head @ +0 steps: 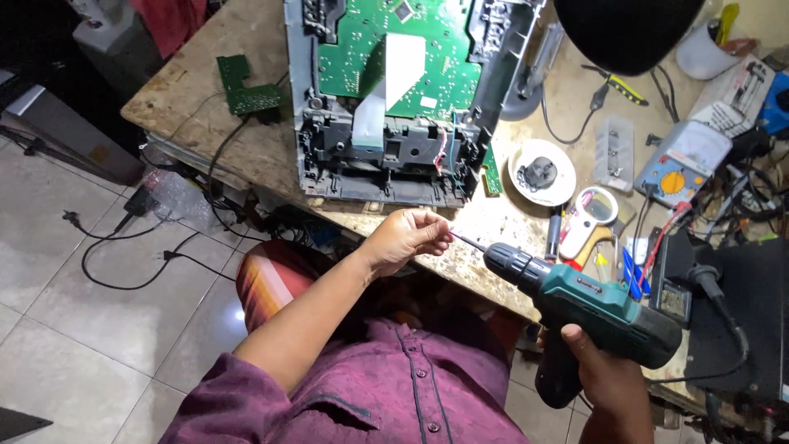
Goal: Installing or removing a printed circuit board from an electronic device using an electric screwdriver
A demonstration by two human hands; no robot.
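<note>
Cordless drill [604,308]: hanging off the workbench's [189,90] front edge, likely hefty and rigid, best gripped at the handle.
Right hand [604,382]: clamping around that handle.
Driver bit [468,241]: thin, stiff, likely slippery.
Left hand [403,238]: fingertips pinching together at the bit's tip.
Disassembled chassis [386,168]: lying near the front edge, green circuit board [362,49] looking fragile.

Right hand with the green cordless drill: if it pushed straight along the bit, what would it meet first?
The left hand: its fingertips already pinch the bit's tip. Right hand holds the green cordless drill.
</note>
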